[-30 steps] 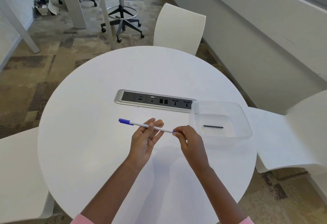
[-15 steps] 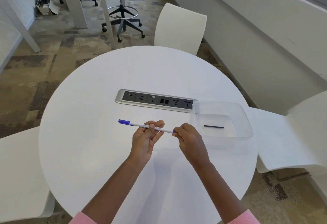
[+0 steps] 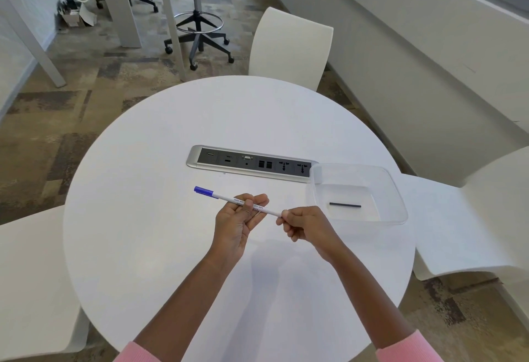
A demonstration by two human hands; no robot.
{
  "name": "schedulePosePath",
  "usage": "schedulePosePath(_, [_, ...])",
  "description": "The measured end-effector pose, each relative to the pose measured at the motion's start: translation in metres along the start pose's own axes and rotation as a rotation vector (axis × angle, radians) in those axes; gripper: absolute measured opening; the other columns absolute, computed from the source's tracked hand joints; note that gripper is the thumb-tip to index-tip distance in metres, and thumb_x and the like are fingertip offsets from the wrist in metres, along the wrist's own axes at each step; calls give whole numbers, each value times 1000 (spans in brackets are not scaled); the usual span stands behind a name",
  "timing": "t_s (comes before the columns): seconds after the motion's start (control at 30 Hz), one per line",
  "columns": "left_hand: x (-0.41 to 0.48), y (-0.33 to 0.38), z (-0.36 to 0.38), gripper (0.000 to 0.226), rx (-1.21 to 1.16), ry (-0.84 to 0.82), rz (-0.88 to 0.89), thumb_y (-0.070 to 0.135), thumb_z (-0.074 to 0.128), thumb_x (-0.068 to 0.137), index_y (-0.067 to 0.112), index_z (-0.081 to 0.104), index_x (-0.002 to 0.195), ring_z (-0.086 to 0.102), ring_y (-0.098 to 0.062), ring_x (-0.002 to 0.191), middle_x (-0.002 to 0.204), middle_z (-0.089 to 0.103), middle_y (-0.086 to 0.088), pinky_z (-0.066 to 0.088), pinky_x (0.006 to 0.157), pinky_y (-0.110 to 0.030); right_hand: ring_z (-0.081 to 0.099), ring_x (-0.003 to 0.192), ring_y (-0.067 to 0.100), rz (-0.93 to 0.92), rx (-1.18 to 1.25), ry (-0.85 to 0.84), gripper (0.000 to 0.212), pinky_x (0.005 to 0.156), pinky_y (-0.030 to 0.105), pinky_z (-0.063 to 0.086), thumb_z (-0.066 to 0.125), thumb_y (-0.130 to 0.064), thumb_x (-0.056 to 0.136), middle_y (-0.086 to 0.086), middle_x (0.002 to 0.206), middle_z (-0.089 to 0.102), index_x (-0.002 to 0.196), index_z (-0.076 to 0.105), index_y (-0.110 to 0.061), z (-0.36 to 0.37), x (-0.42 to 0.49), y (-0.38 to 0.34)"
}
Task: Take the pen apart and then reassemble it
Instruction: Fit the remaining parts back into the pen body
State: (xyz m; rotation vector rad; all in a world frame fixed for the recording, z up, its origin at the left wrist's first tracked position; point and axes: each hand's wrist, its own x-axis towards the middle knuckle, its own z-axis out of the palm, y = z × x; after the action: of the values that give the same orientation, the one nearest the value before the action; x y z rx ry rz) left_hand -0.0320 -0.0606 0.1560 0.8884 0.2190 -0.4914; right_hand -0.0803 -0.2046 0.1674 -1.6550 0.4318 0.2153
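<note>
Head view: pen (image 3: 229, 198) held level above the round white surface (image 3: 143, 204), blue cap pointing left; left hand (image 3: 239, 220) fingers clenched round the white barrel at mid-length, right hand (image 3: 305, 225) fingers pinched on the barrel's right end; short black part (image 3: 345, 205) lying flat in the clear tray (image 3: 396, 190) just right of the hands

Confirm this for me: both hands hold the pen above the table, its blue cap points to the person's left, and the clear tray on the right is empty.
Not empty. The head view shows a short dark stick lying in the clear tray. The rest stands: left hand and right hand hold the pen, blue cap to the left.
</note>
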Motion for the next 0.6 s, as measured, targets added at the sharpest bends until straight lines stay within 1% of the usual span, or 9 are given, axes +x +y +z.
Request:
schedulePosePath(0.07, [1,1,1,18,-30,15,-1,-1,42,92,5,53,80,72,-14,72,71,74,-5,58,61,-22,50,44,2,-44,10,36,29,46,14,41,46,-10,92,1,56,56,72,66,-8,5,0,2])
schedulePosePath(0.1, [1,2,0,18,-43,21,-3,-1,42,92,5,53,80,72,-14,72,72,74,-5,58,61,-22,51,47,1,-85,-37,73,26,49,15,42,46,-9,92,1,59,57,76,66,-8,8,0,4])
schedulePosePath(0.17, [0,2,0,17,-63,31,-5,-1,42,92,5,53,81,72,-14,72,72,74,-5,58,62,-23,52,56,3,-193,-220,168,15,56,16,42,50,-6,89,0,66,57,85,65,-8,13,-2,9])
schedulePosePath(0.23, [-1,2,0,16,-75,36,-7,0,43,92,5,53,82,72,-14,72,71,74,-6,59,63,-23,50,66,13,-308,-449,252,10,60,16,37,54,-6,86,3,74,56,91,63,-4,16,-3,15])
schedulePosePath(0.27, [-1,2,1,15,-79,38,-11,0,43,92,5,53,82,72,-15,72,71,74,-6,59,63,-24,49,67,17,-371,-555,293,10,59,16,35,55,-7,87,6,76,57,91,63,-2,17,-3,18])
schedulePosePath(0.33, [-2,2,2,15,-94,37,-19,0,43,92,5,54,83,72,-15,71,72,74,-6,59,63,-24,50,65,21,-530,-740,374,15,59,22,36,52,-13,86,12,72,59,85,62,-2,17,-2,23])
schedulePosePath(0.4, [-2,3,3,15,-104,29,-22,1,42,92,5,53,83,72,-15,71,72,74,-6,59,62,-24,46,63,17,-654,-874,433,21,57,27,38,47,-20,86,9,67,58,79,60,-5,15,1,27])
schedulePosePath(0.5, [-2,3,3,15,-94,14,-25,1,42,93,6,52,82,72,-14,72,72,74,-6,58,61,-23,37,64,15,-721,-925,427,28,55,29,35,41,-22,86,10,63,55,74,59,-4,12,4,28])
schedulePosePath(0.6, [-2,4,4,16,-84,11,-29,1,41,93,6,51,81,72,-14,71,71,74,-6,58,61,-23,39,63,14,-623,-765,339,35,56,27,31,37,-27,84,14,65,56,73,59,-2,12,2,19])
